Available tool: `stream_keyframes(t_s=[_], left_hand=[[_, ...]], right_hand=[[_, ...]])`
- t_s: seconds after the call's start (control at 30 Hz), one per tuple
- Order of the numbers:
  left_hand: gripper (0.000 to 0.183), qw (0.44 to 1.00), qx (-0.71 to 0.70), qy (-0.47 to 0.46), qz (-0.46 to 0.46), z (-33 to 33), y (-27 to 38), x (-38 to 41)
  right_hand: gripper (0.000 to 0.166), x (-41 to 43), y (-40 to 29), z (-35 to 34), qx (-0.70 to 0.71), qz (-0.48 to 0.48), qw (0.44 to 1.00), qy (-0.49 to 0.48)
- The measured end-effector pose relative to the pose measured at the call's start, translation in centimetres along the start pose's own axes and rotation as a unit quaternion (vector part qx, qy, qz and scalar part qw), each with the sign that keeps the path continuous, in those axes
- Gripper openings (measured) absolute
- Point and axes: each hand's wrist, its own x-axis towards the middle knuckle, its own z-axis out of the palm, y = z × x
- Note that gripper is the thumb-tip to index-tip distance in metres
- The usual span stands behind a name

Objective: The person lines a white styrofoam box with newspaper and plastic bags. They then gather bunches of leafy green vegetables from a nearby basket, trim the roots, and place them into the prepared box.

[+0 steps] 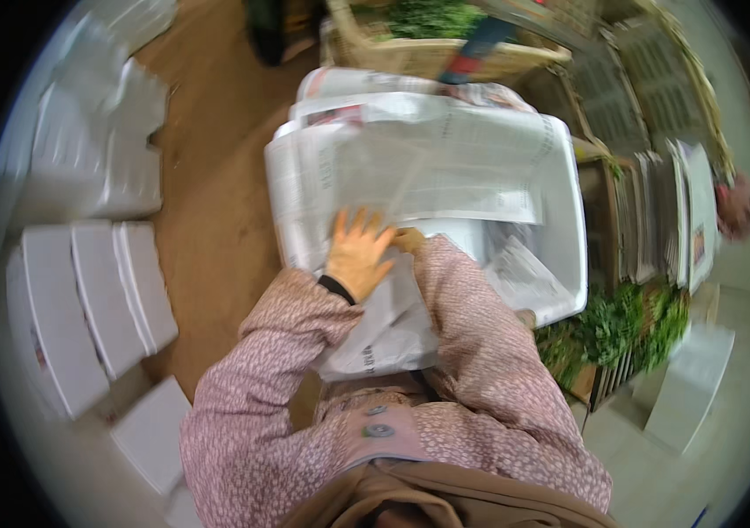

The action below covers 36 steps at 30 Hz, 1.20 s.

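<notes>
A white foam box stands in front of me with newspaper sheets lining it and draped over its far, left and near sides. My left hand lies on the paper at the left with its fingers spread, holding nothing. Close beside its thumb, my right hand reaches down at the near side of the box. Its fingers are blurred and mostly out of sight, so its grip is unclear. Inside, at the right, part of the white floor and a crumpled sheet show.
White foam boxes line the left side. Beyond the box, a woven basket holds leafy greens. To the right are stacked newspapers, more greens and a white box. Another person's sleeve reaches in from the far side.
</notes>
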Motion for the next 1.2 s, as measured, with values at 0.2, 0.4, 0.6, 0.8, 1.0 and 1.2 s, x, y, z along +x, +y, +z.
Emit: stream_keyframes(t_s=[0.2,0.4,0.6,0.8,1.0,1.2], left_hand=[[0.060,0.963,0.113,-0.246,0.020,5.6,-0.5,-3.2],[0.051,0.990,0.030,-0.138,-0.001,1.5,1.7,-2.7],[0.048,0.986,0.042,-0.161,-0.033,-0.8,9.8,1.0],[0.043,0.985,-0.013,-0.154,0.073,-2.2,21.7,7.4],[0.048,0.990,-0.115,-0.051,0.064,-5.7,27.3,11.1],[0.065,0.942,-0.126,0.263,0.165,-15.3,37.1,17.4]], right_hand=[[0.042,-13.2,-9.2,-4.9,-0.314,-0.087,0.935,0.140],[0.013,-40.5,-15.7,-29.3,-0.064,-0.483,0.608,0.627],[0.042,-49.7,-8.4,-38.8,-0.492,-0.096,0.531,0.683],[0.023,-53.9,-5.5,-40.4,-0.443,-0.273,0.535,0.666],[0.020,-57.3,-5.3,-42.7,-0.019,-0.384,0.717,0.581],[0.020,-52.8,-9.7,-33.2,-0.263,-0.472,0.657,0.525]])
